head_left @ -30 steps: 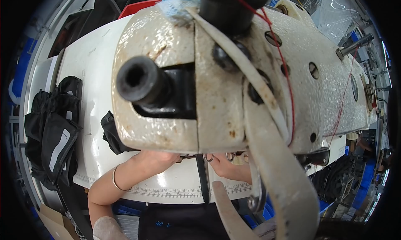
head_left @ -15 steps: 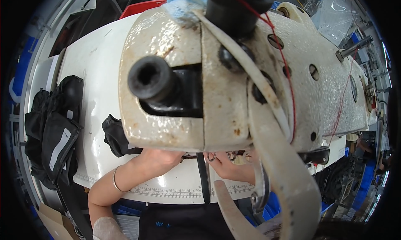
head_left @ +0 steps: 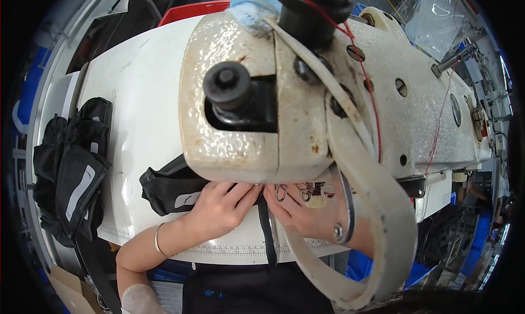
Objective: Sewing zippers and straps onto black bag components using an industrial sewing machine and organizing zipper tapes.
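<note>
Both your hands meet low in your view, close under the front of the white sewing machine head [head_left: 235, 155], with your left hand [head_left: 224, 211] at 7 o'clock from the centre and your right hand [head_left: 292, 209] at 5 o'clock. The black zipper tape [head_left: 266, 229] starts between them and runs down to 6 o'clock, its lower end reaching past the near edge of the white surface [head_left: 131, 117]. Your left fingers are bent, tips at the tape's upper end; the machine head partly covers them, so you cannot tell here whether they pinch the tape or only press it. Your right hand lies flatter, fingers stretched forward beside the tape and partly behind small metal loops [head_left: 281, 192]; whether it grips anything cannot be told either. At 8 o'clock, just beside your left hand, a black fabric piece [head_left: 164, 189] with a pale patch lies partly hidden by the machine head. A heap of black fabric items [head_left: 71, 172] sits farther out at 9 o'clock. A pale curved lever [head_left: 396, 226] sweeps down at 4 o'clock, in front of your right forearm. Red thread [head_left: 363, 76] runs down the machine at 2 o'clock, and a light-blue cloth [head_left: 254, 13] rests against its top at 12 o'clock.
</note>
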Tool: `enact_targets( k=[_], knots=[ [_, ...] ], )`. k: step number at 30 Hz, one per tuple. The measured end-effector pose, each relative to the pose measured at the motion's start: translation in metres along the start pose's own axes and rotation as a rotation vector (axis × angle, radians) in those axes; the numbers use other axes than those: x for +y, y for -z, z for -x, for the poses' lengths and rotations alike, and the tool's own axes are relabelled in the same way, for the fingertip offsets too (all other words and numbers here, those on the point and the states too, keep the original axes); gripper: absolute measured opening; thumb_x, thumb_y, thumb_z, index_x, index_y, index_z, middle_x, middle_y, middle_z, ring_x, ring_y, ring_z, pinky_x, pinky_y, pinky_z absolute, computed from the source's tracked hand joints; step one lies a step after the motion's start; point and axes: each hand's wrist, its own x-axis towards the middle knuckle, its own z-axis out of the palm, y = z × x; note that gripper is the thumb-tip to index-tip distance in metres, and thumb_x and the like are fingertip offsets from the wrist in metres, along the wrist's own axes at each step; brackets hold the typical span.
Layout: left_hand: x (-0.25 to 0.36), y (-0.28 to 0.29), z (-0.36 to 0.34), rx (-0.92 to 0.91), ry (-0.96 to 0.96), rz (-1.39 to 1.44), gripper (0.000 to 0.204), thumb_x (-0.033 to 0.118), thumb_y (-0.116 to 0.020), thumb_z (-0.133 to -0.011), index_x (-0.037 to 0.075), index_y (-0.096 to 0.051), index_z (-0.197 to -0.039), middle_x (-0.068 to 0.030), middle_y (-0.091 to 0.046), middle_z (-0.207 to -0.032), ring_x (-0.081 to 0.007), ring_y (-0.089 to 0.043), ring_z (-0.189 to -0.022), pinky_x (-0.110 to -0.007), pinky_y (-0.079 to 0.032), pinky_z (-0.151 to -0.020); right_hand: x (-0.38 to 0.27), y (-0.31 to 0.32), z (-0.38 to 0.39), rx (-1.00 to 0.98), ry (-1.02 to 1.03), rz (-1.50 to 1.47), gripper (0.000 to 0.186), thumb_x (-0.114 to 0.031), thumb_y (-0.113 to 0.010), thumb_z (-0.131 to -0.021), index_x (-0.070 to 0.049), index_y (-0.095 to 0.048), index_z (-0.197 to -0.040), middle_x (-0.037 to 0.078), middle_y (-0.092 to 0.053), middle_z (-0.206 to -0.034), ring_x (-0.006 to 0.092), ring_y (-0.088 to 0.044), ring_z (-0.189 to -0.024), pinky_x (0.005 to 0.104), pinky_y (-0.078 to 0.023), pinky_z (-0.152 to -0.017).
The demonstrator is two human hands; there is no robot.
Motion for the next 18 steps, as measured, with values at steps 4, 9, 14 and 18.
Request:
enact_targets(
  k=[4, 9, 14, 18],
  knots=[
    [-0.006, 0.000, -0.007, 0.037, 0.029, 0.018, 0.032, 0.002, -0.061, -0.057, -0.003, -0.064, -0.089, -0.0128, -0.057, -0.100, -0.0285, -0.055, -0.091, -0.040, -0.048, -0.073, 0.004, -0.008, -0.003, -0.075, 0.039, 0.139, 0.035, -0.018, -0.053, -0.088, -0.009, -0.051, -0.121, 0.006, -0.052, -0.123, 0.0186, -0.050, -0.113, 0.0323, -0.037, -0.100],
    [-0.015, -0.001, -0.012, 0.046, 0.054, 0.009, 0.033, 0.002, -0.060, -0.060, -0.002, -0.062, -0.093, -0.0177, -0.057, -0.103, -0.0371, -0.055, -0.097, -0.047, -0.047, -0.080, 0.010, -0.018, -0.001, 0.008, -0.050, -0.133, 0.034, -0.014, -0.054, -0.084, -0.008, -0.053, -0.118, 0.007, -0.052, -0.122, 0.0201, -0.050, -0.113, 0.0339, -0.039, -0.098],
    [-0.017, -0.001, -0.013, 0.037, 0.061, 0.024, 0.033, 0.002, -0.059, -0.061, -0.001, -0.063, -0.093, -0.0174, -0.058, -0.100, -0.0357, -0.056, -0.095, -0.046, -0.047, -0.080, 0.012, -0.021, 0.000, 0.080, -0.116, -0.384, 0.034, -0.011, -0.055, -0.080, -0.008, -0.055, -0.114, 0.009, -0.053, -0.122, 0.0215, -0.051, -0.112, 0.0355, -0.041, -0.095],
    [-0.017, -0.001, -0.015, 0.037, 0.069, 0.030, 0.032, 0.002, -0.059, -0.061, -0.001, -0.063, -0.093, -0.0167, -0.059, -0.098, -0.0350, -0.057, -0.092, -0.045, -0.048, -0.078, 0.012, -0.023, 0.002, 0.101, -0.140, -0.461, 0.035, -0.008, -0.056, -0.077, -0.007, -0.057, -0.111, 0.010, -0.053, -0.121, 0.0227, -0.051, -0.111, 0.0368, -0.042, -0.093]
  ],
)
